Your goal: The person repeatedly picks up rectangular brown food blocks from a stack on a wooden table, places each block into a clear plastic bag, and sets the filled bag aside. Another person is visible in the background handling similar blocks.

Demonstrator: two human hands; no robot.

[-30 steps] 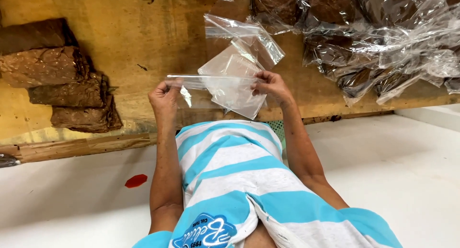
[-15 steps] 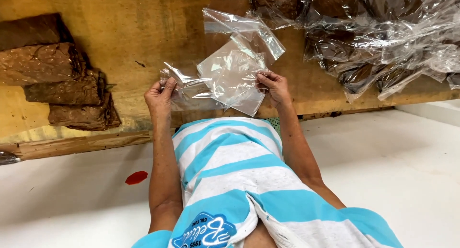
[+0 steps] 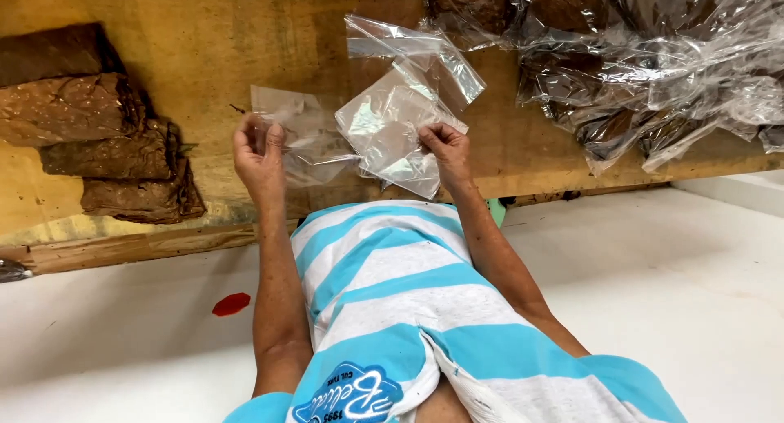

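My left hand (image 3: 260, 156) grips one clear plastic bag (image 3: 304, 137) by its left edge and holds it a little above the wooden table (image 3: 204, 55). My right hand (image 3: 445, 148) pinches the lower right edge of a small stack of clear plastic bags (image 3: 390, 129) that rests on the table. The single bag is pulled away to the left, its right edge just meeting the stack. Another clear bag (image 3: 416, 51) lies just behind the stack.
Several stacked bundles of brown tobacco leaves (image 3: 98, 137) lie at the table's left. A heap of leaf-filled clear bags (image 3: 645, 72) covers the back right. The white floor (image 3: 694, 276) shows below, with a small red scrap (image 3: 232, 304) on it.
My left hand moved left and pulled one bag off the stack, spreading it flat. My right hand stayed on the stack.
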